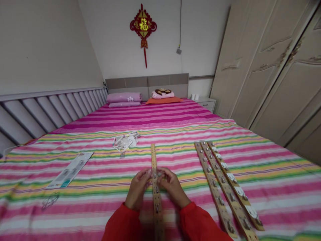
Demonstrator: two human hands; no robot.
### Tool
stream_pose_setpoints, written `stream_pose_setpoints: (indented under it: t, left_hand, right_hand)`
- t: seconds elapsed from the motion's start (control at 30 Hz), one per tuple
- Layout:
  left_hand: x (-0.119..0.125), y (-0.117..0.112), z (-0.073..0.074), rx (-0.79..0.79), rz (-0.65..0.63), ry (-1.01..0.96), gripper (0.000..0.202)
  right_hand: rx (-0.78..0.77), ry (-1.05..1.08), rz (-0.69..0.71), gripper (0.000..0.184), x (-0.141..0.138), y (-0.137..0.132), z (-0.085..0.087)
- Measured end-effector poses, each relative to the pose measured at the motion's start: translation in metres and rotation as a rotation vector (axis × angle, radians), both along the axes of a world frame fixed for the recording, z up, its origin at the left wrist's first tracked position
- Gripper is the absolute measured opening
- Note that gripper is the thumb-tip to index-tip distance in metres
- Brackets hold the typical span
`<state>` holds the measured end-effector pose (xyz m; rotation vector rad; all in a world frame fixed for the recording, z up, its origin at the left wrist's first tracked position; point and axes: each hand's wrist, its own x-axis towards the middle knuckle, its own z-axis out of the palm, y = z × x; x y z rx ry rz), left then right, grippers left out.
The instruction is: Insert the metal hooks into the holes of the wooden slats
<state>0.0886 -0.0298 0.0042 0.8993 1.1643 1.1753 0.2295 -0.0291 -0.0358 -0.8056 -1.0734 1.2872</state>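
Note:
A narrow tan strip (155, 197) with a row of holes lies lengthwise in front of me, with several small metal fittings along its nearer part. My left hand (137, 188) is closed at the strip's left edge, thumb and fingers gripping it. From the other side, my right hand (173, 187) pinches at the same spot, its fingertips around something small that is too blurred to name. Both hands meet over one metal fitting (154, 175), which they partly cover. The far part of the strip shows bare holes.
To the right lie three similar strips (220, 180) with metal fittings, the outermost also carrying white pieces. Leftward are a printed packaging card (71, 170), a small wire-like heap (50, 200) and crumpled plastic packets (126, 141). Everything rests on a striped bed sheet (105, 214).

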Motion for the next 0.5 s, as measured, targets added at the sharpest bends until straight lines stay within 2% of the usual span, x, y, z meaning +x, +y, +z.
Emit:
stream_pose_setpoints:
  t: [0.1,0.17,0.3,0.5]
  left_hand:
    - [0.007,-0.001,0.003,0.018,-0.067,-0.057,0.050]
    - [0.010,-0.001,0.005,0.072,-0.067,-0.012,0.051]
    - [0.007,-0.001,0.005,0.239,-0.019,0.147,0.059]
    - [-0.005,-0.011,0.007,0.350,-0.135,0.070,0.071]
  right_hand:
    - [0.049,-0.030,0.057,0.056,-0.006,-0.005,0.012]
    - [0.098,-0.074,0.045,0.059,-0.010,-0.005,0.017]
    - [0.199,-0.154,-0.022,0.047,-0.012,-0.007,0.025]
    - [0.181,-0.045,0.028,0.022,-0.004,-0.024,0.043]
